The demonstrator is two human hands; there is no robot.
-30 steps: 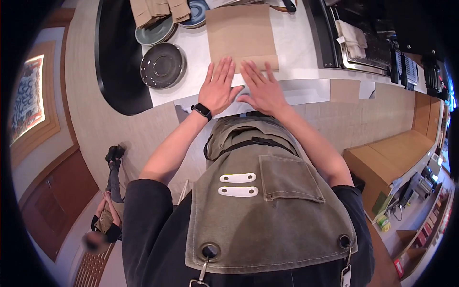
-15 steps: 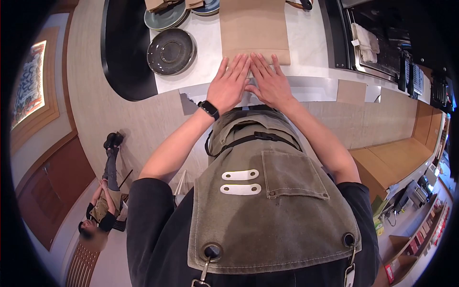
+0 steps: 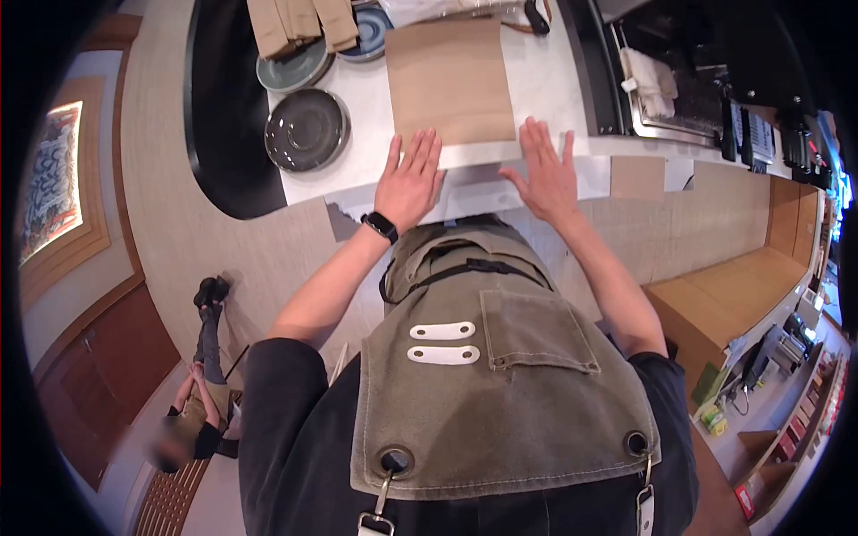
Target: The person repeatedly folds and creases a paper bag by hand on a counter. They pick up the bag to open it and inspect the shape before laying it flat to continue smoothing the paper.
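Note:
A brown paper piece [image 3: 451, 80], a sheet or a flat bag, lies flat on the white counter, its near edge close to the counter's front. My left hand [image 3: 409, 183], with a black watch on the wrist, is flat with fingers stretched forward, fingertips at the paper's near left corner. Just right of the near right corner, my right hand [image 3: 547, 177] lies palm down on the counter edge, fingers extended and thumb spread. Neither hand holds anything.
A dark round plate [image 3: 307, 129] is left of the paper. Behind it stand grey-green plates [image 3: 295, 68] and blue plates [image 3: 366, 34] with folded brown papers [image 3: 290, 22] on top. A white cloth [image 3: 650, 82] lies by the equipment at right. Another person [image 3: 201, 393] sits at far left.
My hands were close together on the paper's near edge; now they are apart, one towards each near corner. The view has shifted, showing more of the counter's far side.

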